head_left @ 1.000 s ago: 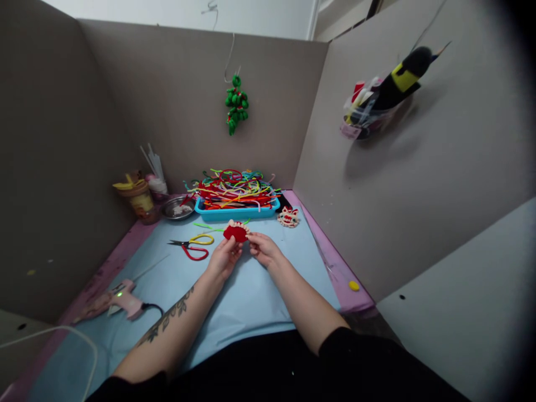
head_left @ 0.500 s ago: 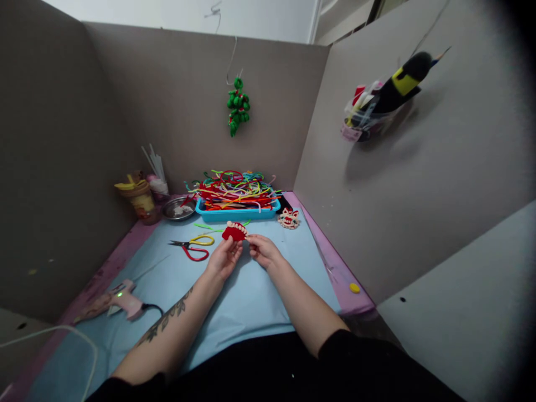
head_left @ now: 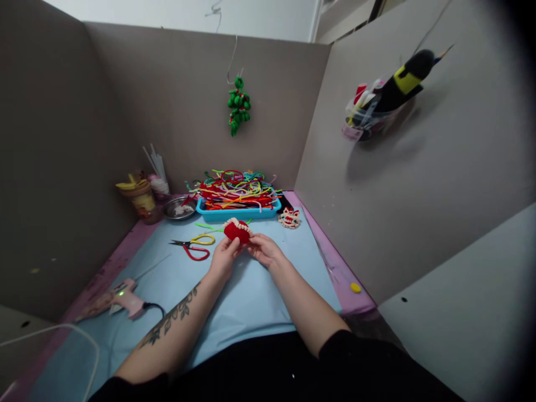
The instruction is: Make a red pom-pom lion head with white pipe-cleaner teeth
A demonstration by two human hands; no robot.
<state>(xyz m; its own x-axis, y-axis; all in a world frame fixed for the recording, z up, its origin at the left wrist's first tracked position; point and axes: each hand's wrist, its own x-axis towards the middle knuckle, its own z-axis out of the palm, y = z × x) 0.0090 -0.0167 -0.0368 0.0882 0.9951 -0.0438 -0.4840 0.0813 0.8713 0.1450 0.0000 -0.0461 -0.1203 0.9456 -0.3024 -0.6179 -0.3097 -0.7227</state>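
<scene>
A red fuzzy craft piece with a bumpy cream edging is held up over the blue cloth. My left hand pinches its lower side, thumb on the red face. On the right, my right hand is closed at the piece's right end, where the cream edging runs into the fingertips. Left of my hands lie scissors with one yellow and one red handle. A green pipe cleaner lies just behind the piece.
A blue tray heaped with coloured pipe cleaners stands at the back. Beside it are a metal dish and a cream-and-red face ornament. At left lies a pink glue gun, its light green. Partition walls enclose the table.
The red piece has turned and tilted in my hands, so more of its red face and cream edging shows. My left hand has rolled slightly, with its thumb further right.
</scene>
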